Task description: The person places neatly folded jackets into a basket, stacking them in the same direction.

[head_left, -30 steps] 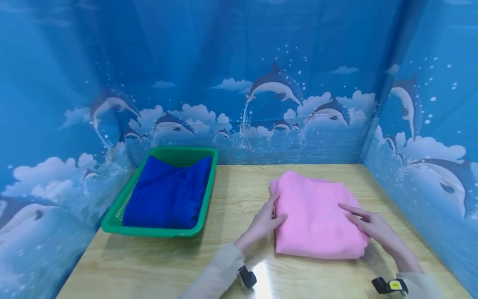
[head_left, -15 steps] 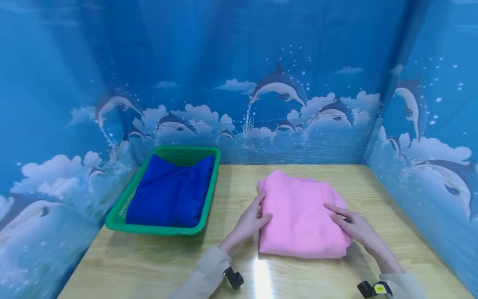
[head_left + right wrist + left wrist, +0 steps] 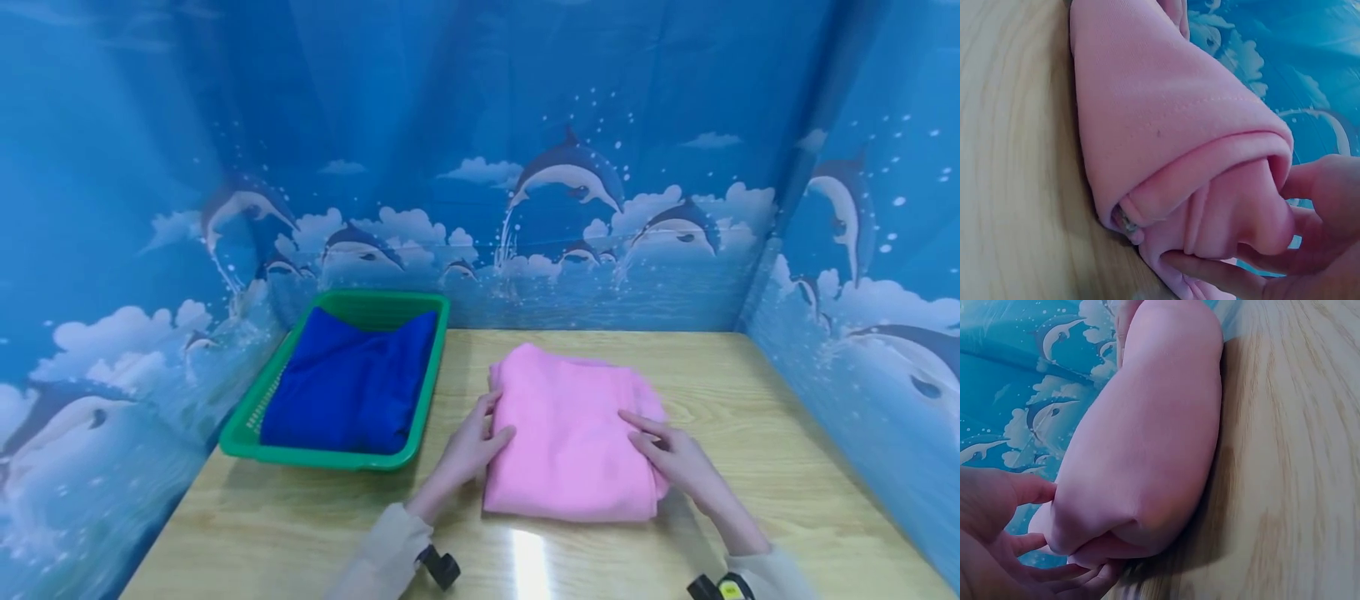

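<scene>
A thick, folded pink garment point(image 3: 570, 442) lies on the table between my two hands. My left hand point(image 3: 468, 446) grips its left side, thumb on top and fingers along the edge. In the left wrist view, those fingertips reach under the rounded fold point(image 3: 1138, 437). On the opposite side my right hand point(image 3: 678, 462) holds the edge, with its thumb over the layers and fingers beneath them. Stacked layers and a stitched seam of the garment point(image 3: 1172, 119) show in the right wrist view, with a small greyish bit at the fold.
Left of the garment stands a green plastic basket point(image 3: 330, 458), its far end near the back wall. Folded blue cloth point(image 3: 352, 383) lies inside it. The wooden table point(image 3: 780, 467) meets a dolphin-printed blue curtain point(image 3: 480, 108) at the back and sides.
The pink garment has slid left across the table toward the basket, with both hands moving along on its sides. The camera view has shifted slightly; basket and blue cloth stay put.
</scene>
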Available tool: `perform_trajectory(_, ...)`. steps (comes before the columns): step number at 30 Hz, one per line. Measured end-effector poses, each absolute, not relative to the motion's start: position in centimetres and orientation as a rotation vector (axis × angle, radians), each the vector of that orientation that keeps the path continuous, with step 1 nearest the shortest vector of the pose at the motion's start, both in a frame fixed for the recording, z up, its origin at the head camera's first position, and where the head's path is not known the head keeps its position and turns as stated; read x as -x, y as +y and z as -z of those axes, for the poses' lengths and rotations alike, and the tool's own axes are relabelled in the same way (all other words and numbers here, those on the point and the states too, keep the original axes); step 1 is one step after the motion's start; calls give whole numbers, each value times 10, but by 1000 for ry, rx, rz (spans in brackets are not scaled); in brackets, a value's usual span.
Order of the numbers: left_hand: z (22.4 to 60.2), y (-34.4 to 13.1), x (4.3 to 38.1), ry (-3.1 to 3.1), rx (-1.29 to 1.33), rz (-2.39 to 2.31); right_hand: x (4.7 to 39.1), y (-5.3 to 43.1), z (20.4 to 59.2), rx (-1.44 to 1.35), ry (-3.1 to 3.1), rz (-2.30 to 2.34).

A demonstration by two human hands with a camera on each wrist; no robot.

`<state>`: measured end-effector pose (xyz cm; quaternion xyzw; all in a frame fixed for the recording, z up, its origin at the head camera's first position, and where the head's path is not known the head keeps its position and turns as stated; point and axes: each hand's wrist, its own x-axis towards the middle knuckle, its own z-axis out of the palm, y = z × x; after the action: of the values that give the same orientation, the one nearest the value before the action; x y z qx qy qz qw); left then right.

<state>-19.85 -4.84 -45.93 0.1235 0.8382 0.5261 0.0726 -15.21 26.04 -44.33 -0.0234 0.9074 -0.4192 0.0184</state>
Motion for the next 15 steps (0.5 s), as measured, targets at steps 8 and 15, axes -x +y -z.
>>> perform_trajectory(8,459,-65,197,2537,-288,-1564,157,247,445,156,2836,1244)
perform_trajectory(15,463,-75,198,2478,-328,-1661,161,259,440,179,2877,1163)
